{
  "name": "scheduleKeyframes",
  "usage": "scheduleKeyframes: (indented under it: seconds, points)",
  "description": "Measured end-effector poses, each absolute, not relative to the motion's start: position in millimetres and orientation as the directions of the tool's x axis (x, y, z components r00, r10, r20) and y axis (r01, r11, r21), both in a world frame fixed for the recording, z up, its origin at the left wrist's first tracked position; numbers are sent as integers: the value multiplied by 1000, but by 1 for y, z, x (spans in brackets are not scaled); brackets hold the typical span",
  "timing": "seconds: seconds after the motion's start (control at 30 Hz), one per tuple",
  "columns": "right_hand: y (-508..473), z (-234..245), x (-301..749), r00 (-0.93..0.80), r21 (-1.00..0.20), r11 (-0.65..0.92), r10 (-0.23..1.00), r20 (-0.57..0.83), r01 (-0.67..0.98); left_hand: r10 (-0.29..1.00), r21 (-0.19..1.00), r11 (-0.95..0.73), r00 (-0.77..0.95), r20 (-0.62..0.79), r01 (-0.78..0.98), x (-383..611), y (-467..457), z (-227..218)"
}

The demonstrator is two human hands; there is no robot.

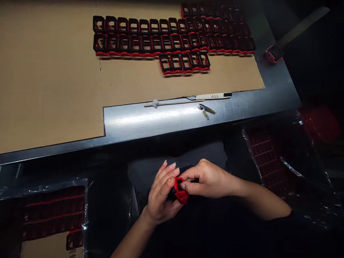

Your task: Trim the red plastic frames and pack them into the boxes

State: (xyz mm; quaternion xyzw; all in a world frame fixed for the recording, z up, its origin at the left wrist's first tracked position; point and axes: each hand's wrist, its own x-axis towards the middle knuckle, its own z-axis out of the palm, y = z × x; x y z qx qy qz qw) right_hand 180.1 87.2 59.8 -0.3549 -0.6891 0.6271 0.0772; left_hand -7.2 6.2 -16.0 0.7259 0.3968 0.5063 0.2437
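Observation:
Below the table edge, over my lap, both hands hold one small red and black frame part [180, 191]. My left hand [161, 195] wraps around it from the left, fingers curled on it. My right hand [208, 179] pinches its right side with thumb and fingertips. On the brown cardboard sheet [53, 79] at the far side stand rows of several matching red and black frames [172, 36], with a shorter row [185, 63] in front.
The steel table edge [161, 122] carries a thin stick with a white tuft [166, 103], a white label strip marked A55 [213, 96] and small tweezers [206, 109]. Plastic-wrapped trays of red parts sit at lower left [51, 211] and right [268, 161]. One loose frame [273, 53] lies far right.

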Motion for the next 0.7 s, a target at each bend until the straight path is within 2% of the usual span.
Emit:
scheduleKeyframes:
  seconds: [0.17,0.33,0.43,0.6,0.7]
  points:
    - [87,59,177,-714,-903,-43,596,-367,427,816,736,-577,198,544,355,-9,6,-16]
    - [95,68,184,-783,-908,17,513,-352,419,827,750,-560,180,533,351,-9,7,-13]
    - [96,70,186,-810,-922,-5,478,-341,386,835,757,-548,186,518,355,-9,7,-11]
    - [93,67,184,-761,-910,11,552,-341,415,833,745,-553,223,507,372,-11,7,-12]
    - [96,67,186,-801,-910,41,491,-342,413,839,750,-544,228,494,377,-11,6,-12]
